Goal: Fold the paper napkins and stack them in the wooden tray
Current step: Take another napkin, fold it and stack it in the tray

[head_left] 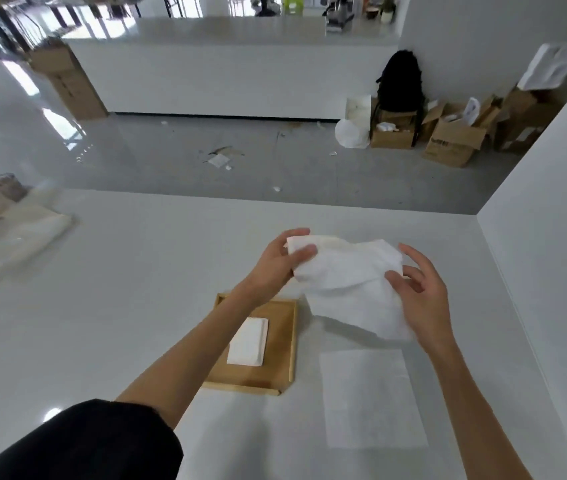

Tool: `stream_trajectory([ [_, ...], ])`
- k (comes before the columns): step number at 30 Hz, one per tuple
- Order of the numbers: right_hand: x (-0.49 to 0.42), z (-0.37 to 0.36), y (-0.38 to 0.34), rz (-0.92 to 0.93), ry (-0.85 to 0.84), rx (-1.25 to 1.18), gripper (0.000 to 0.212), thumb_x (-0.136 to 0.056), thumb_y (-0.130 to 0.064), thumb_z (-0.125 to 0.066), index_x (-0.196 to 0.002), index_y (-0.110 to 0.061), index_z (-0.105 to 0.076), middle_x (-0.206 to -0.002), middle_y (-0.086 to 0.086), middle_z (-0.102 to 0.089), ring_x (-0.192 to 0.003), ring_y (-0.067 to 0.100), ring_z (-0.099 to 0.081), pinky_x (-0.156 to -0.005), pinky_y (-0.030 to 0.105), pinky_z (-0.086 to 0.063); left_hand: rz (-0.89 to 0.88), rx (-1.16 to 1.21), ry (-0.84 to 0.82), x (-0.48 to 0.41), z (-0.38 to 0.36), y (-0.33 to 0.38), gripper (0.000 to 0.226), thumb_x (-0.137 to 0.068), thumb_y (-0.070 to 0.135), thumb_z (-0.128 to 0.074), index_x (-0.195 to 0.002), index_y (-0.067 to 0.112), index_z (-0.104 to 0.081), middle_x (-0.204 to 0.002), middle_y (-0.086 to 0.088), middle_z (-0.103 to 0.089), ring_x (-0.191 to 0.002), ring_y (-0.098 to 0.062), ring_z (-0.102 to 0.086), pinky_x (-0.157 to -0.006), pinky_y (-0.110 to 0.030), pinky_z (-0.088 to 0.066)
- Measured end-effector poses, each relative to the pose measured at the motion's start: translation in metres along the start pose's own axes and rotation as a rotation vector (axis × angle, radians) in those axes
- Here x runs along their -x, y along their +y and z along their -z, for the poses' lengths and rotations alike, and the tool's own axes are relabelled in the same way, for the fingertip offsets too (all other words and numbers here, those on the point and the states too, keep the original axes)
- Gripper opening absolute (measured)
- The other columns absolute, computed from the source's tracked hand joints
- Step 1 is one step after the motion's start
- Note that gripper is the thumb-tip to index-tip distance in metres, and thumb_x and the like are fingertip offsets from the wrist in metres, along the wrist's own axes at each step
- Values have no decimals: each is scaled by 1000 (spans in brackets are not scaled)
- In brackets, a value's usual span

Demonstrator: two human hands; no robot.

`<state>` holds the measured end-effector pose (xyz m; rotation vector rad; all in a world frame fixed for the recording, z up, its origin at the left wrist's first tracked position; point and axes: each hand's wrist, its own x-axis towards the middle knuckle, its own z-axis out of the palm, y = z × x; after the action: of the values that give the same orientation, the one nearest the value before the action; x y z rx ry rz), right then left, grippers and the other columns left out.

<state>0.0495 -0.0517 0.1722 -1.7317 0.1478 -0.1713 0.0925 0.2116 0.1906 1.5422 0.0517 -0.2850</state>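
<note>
Here both the left hand (276,263) and right hand (420,299) pinch a napkin (347,289) above the table (136,306); wooden tray (292,341) below-left.

Tray (290,341) far-left corner — under forearm (205,344) (left)

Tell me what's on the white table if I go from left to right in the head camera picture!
Crumpled plastic bags → wooden tray with a folded napkin in it → flat unfolded napkin. Above the table, the left hand and right hand hold another napkin up between them.
</note>
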Motion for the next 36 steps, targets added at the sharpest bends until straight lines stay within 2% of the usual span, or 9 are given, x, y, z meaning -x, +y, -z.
stream_trajectory([
  [4,34,-39,-64,52,66,-233,53,-91,-24,-73,-132,-54,-56,-103,-18,-76,-97,4,-73,-79,26,-60,-8,337,-174,49,32,46,73,-98,65,-36,-147,11,-45,-141,-6,-58,-130,-23,-55,-108,-40,-44],
  [7,56,-66,-88,64,110,-235,56,-92,-21,-73,-130,-57,-53,-97,-21,-76,-95,4,-72,-84,35,-58,20,421,-211,85,44,39,75,-94,66,-40,-152,18,-41,-148,-7,-57,-133,-25,-57,-110,-42,-47],
  [11,78,-87,-101,71,119,-195,60,-92,-19,-72,-138,-51,-50,-95,-21,-74,-91,2,-71,-82,33,-58,-55,125,3,116,63,41,72,-83,38,-78,-144,26,-40,-137,-10,-62,-116,-28,-68,-97,-49,-57],
  [17,92,-100,-127,115,-31,-109,46,-93,-24,-69,-127,-55,-59,-102,-35,-69,-96,-9,-67,-67,14,-57,-228,-61,96,142,109,66,70,-93,22,-72,-142,45,-28,-104,-3,-77,-89,-18,-77,-71,-26,-61],
  [23,88,-115,-149,146,-123,-47,32,-95,-21,-68,-122,-38,-71,-83,3,-51,-77,20,-54,-81,50,-59,-339,-177,211,151,146,81,36,-92,20,-74,-124,30,-61,-77,-4,-70,-73,-18,-66,-65,-25,-54],
  [26,90,-121,-155,129,-139,-88,27,-95,-17,-68,-118,-30,-75,-95,22,-58,-86,21,-61,-77,36,-64,-346,-160,165,155,159,87,27,-88,15,-77,-112,24,-71,-84,13,-74,-77,-4,-67,-68,-15,-52],
  [28,90,-123,-155,123,-126,-106,23,-95,-17,-68,-114,-27,-77,-99,14,-71,-93,19,-69,-76,25,-62,-354,-204,153,157,165,89,24,-86,14,-79,-105,27,-74,-96,14,-75,-83,-4,-67,-73,-17,-53],
  [31,90,-126,-157,111,-100,-99,17,-94,-18,-69,-104,-28,-78,-98,-9,-78,-98,15,-72,-79,27,-62,-366,-283,191,157,171,91,19,-87,13,-77,-99,28,-75,-92,5,-71,-79,-6,-61,-73,-19,-50],
  [36,84,-124,-162,152,-149,25,25,-87,-20,-77,-107,-36,-76,-99,-10,-75,-91,7,-69,-80,19,-58,-399,-402,299,153,173,100,9,-91,16,-73,-96,23,-75,-83,-21,-64,-73,-30,-56,-70,-35,-48],
])
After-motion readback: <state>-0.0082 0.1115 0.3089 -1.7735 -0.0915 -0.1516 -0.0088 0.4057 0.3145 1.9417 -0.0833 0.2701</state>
